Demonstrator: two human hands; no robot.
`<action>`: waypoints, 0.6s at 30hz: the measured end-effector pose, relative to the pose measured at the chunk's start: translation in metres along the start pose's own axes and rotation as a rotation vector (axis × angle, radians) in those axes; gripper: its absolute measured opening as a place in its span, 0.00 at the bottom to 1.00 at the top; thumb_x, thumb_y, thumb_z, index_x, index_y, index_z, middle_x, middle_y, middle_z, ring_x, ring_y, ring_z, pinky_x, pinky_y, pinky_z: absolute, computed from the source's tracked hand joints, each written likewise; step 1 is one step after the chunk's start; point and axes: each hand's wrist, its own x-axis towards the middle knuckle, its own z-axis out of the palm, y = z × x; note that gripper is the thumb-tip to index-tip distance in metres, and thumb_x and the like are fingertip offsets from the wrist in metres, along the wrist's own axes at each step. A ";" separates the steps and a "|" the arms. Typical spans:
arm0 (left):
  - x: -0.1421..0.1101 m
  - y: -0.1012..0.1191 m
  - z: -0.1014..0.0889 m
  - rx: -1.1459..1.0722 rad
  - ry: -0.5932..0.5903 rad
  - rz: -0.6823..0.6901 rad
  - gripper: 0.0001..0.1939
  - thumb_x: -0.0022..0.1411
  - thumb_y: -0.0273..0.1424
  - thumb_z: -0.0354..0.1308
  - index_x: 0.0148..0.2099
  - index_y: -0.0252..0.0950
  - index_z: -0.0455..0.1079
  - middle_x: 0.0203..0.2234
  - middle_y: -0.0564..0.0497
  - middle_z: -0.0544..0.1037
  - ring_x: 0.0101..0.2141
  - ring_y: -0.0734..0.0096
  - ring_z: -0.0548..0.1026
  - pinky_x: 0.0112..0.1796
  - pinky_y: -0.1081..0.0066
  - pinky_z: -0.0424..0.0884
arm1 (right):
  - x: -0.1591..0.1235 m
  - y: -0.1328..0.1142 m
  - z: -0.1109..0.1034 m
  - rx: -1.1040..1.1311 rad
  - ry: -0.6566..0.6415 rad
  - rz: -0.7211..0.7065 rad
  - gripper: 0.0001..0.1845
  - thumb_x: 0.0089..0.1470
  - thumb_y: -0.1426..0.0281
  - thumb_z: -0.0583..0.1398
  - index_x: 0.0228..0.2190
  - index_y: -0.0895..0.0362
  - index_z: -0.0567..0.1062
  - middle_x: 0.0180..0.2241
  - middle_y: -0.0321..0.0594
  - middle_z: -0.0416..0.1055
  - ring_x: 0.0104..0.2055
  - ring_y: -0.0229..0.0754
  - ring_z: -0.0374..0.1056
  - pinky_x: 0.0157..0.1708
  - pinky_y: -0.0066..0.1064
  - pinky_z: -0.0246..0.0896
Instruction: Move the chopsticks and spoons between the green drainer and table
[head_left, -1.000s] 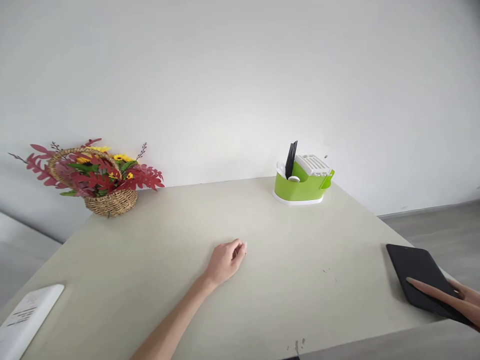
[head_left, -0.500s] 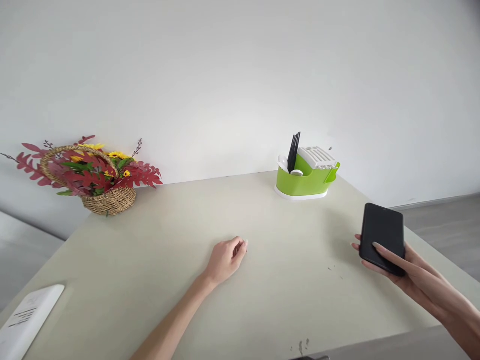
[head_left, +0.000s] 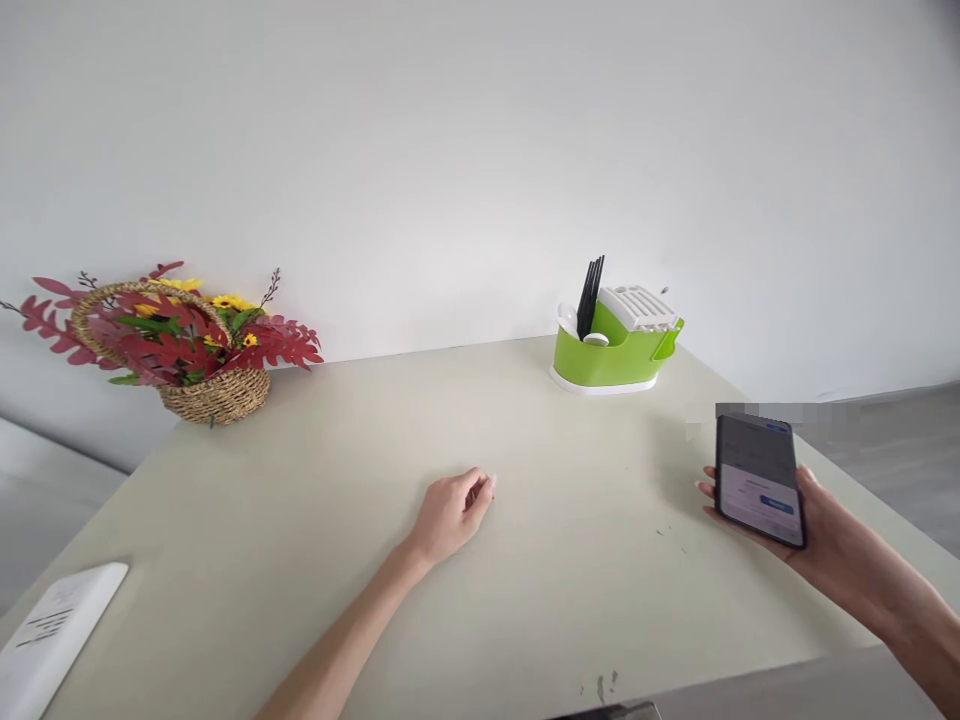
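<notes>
My left hand (head_left: 452,512) rests on the pale table (head_left: 360,480) near its middle, fingers loosely curled with nothing visible in them. My right hand (head_left: 814,520) is raised above the table's right side and grips a black phone (head_left: 757,478). The phone's screen is lit and faces me, and my fingertips show along its left edge.
A green cutlery holder (head_left: 615,340) with black utensils stands at the back right by the wall. A wicker basket of red and yellow flowers (head_left: 176,345) sits at the back left. A white flat device (head_left: 52,635) lies at the front left edge.
My right hand lifted the phone off the table's right edge and turned it upright; its screen has lit up. My left hand has stayed put.
</notes>
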 end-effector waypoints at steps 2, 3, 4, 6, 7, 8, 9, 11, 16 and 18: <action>0.000 0.000 0.000 0.001 0.000 -0.002 0.23 0.77 0.45 0.45 0.31 0.39 0.64 0.19 0.59 0.63 0.21 0.75 0.59 0.28 0.71 0.56 | 0.001 0.000 -0.003 -0.007 -0.001 0.010 0.30 0.67 0.54 0.57 0.66 0.48 0.70 0.60 0.48 0.76 0.60 0.58 0.74 0.54 0.41 0.77; 0.000 -0.001 0.000 0.002 0.001 -0.001 0.23 0.77 0.45 0.45 0.31 0.39 0.64 0.19 0.59 0.63 0.21 0.75 0.59 0.28 0.71 0.56 | 0.001 0.000 -0.004 -0.008 -0.002 0.023 0.30 0.66 0.54 0.58 0.66 0.49 0.70 0.60 0.48 0.76 0.60 0.58 0.74 0.54 0.39 0.77; 0.000 -0.001 0.001 0.003 0.000 0.000 0.23 0.77 0.45 0.45 0.31 0.39 0.64 0.19 0.59 0.63 0.21 0.75 0.59 0.28 0.71 0.56 | 0.001 0.000 -0.005 -0.002 -0.005 0.037 0.30 0.65 0.56 0.59 0.65 0.50 0.71 0.60 0.48 0.76 0.61 0.58 0.73 0.54 0.38 0.77; 0.000 -0.002 0.001 0.007 0.000 0.003 0.23 0.77 0.45 0.45 0.31 0.39 0.64 0.19 0.59 0.63 0.21 0.75 0.59 0.28 0.71 0.56 | 0.002 -0.001 -0.006 0.018 -0.005 0.071 0.31 0.64 0.61 0.61 0.66 0.53 0.70 0.61 0.49 0.75 0.63 0.57 0.71 0.54 0.37 0.76; 0.000 -0.002 0.001 0.008 0.000 0.004 0.23 0.77 0.45 0.45 0.31 0.39 0.64 0.19 0.59 0.63 0.21 0.75 0.59 0.28 0.71 0.56 | 0.002 -0.002 -0.006 0.029 -0.005 0.081 0.32 0.63 0.63 0.61 0.66 0.54 0.70 0.61 0.50 0.75 0.63 0.57 0.71 0.54 0.37 0.76; 0.000 -0.002 0.001 0.010 0.001 0.004 0.23 0.77 0.45 0.45 0.31 0.39 0.64 0.19 0.59 0.64 0.21 0.75 0.59 0.28 0.71 0.56 | 0.002 -0.002 -0.006 0.036 -0.005 0.091 0.33 0.62 0.64 0.62 0.66 0.54 0.69 0.61 0.50 0.74 0.64 0.57 0.71 0.54 0.37 0.77; 0.000 -0.002 0.001 0.011 0.002 0.003 0.23 0.77 0.45 0.45 0.31 0.39 0.65 0.19 0.58 0.64 0.21 0.75 0.59 0.28 0.70 0.56 | 0.002 -0.003 -0.006 0.039 -0.006 0.094 0.33 0.61 0.65 0.62 0.67 0.55 0.69 0.61 0.51 0.74 0.64 0.58 0.70 0.54 0.37 0.77; 0.000 -0.002 0.001 0.012 0.003 0.002 0.23 0.76 0.45 0.45 0.31 0.39 0.65 0.19 0.58 0.65 0.21 0.74 0.60 0.28 0.70 0.56 | 0.001 -0.003 -0.005 0.024 -0.006 0.084 0.34 0.60 0.66 0.63 0.66 0.54 0.69 0.61 0.51 0.75 0.64 0.58 0.70 0.54 0.37 0.77; 0.000 -0.002 0.000 0.014 0.004 0.000 0.24 0.76 0.46 0.45 0.31 0.39 0.66 0.19 0.58 0.66 0.21 0.74 0.61 0.27 0.71 0.56 | -0.003 0.000 -0.002 -0.054 -0.020 0.027 0.33 0.56 0.70 0.66 0.63 0.53 0.74 0.60 0.47 0.76 0.64 0.57 0.70 0.58 0.36 0.74; 0.000 -0.001 0.000 0.013 0.001 -0.002 0.23 0.76 0.46 0.44 0.32 0.39 0.66 0.19 0.58 0.66 0.21 0.74 0.61 0.27 0.70 0.56 | -0.004 0.001 -0.001 -0.072 -0.029 0.025 0.31 0.58 0.67 0.66 0.62 0.52 0.75 0.60 0.47 0.76 0.65 0.56 0.69 0.59 0.35 0.72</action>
